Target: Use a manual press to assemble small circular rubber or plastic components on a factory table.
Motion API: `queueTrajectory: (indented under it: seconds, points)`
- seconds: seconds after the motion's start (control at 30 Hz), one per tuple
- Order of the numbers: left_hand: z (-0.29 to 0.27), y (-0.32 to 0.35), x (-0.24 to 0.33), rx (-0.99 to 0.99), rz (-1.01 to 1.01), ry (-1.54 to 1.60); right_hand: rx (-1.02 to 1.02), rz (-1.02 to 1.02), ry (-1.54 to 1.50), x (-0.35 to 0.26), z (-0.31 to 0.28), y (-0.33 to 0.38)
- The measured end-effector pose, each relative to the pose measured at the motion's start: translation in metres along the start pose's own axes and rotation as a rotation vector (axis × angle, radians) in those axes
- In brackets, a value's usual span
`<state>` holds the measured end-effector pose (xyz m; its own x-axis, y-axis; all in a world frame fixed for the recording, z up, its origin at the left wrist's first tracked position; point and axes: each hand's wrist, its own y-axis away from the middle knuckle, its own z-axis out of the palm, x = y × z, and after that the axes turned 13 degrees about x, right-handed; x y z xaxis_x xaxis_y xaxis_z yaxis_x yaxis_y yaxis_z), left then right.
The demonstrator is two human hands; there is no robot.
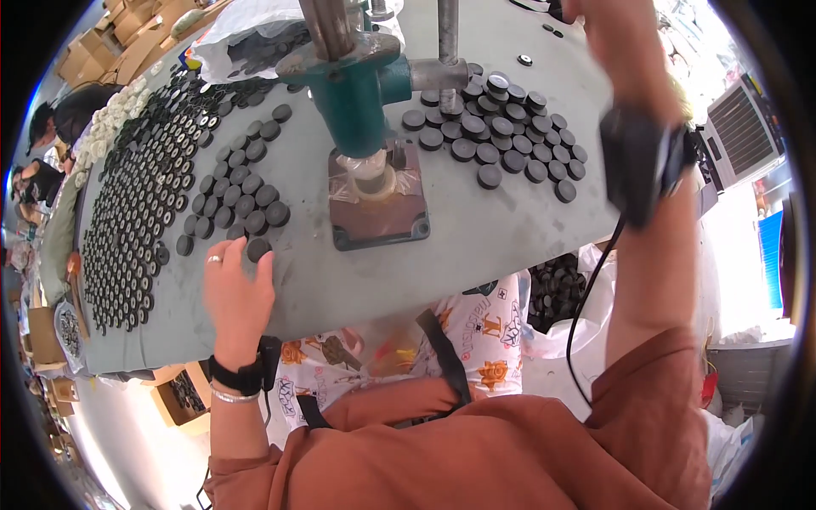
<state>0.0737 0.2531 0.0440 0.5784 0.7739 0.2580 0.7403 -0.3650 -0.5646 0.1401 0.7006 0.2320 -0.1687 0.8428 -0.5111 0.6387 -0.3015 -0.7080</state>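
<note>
My left hand [238, 293] rests low over the grey table, its thumb and index finger closed around a black round disc [258, 248] at the near end of a cluster of similar thick discs [245, 206]. To its right stands a green bench press [353, 102]. Its plunger comes down to a pale ring on a taped square base [378, 223]. My right hand [612, 34] is raised at the upper right, smeared by motion and partly cut off by the picture's edge. What its fingers do or hold cannot be seen.
Another cluster of black discs [501, 127] lies right of the press. Many discs with pale centres [140, 208] cover the table's left side. A plastic bag of dark pieces [255, 42] sits behind. Below the front edge, a white bag [557, 293] holds black pieces. A cable [586, 314] hangs from my right wrist.
</note>
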Motion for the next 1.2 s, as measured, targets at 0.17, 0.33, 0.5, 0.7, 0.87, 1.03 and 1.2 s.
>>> queueTrajectory:
  seconds: [0.17,0.33,0.5,0.7,0.87,1.03,1.2]
  points:
    - [-0.018,0.009,-0.003,0.106,0.024,0.042,-0.166,0.248,0.159,-0.015,0.103,0.164]
    - [-0.022,0.011,0.025,0.104,0.103,0.175,-0.315,-0.224,-0.022,-0.010,0.145,0.168]
    - [-0.019,0.019,0.035,0.084,0.104,0.284,-0.385,-0.205,-0.016,-0.024,0.142,0.153]
    - [-0.010,0.015,0.067,-0.027,0.018,0.612,-0.307,0.350,-0.324,-0.034,0.132,0.193]
    - [0.006,-0.003,0.110,-0.060,-0.084,0.906,-0.242,0.876,-1.250,-0.064,0.128,0.224]
    - [0.015,-0.004,0.117,-0.009,0.002,1.031,-0.244,0.894,-1.676,-0.066,0.139,0.240]
    - [0.014,0.000,0.112,0.122,0.171,0.842,-0.244,0.893,-1.546,-0.068,0.140,0.245]
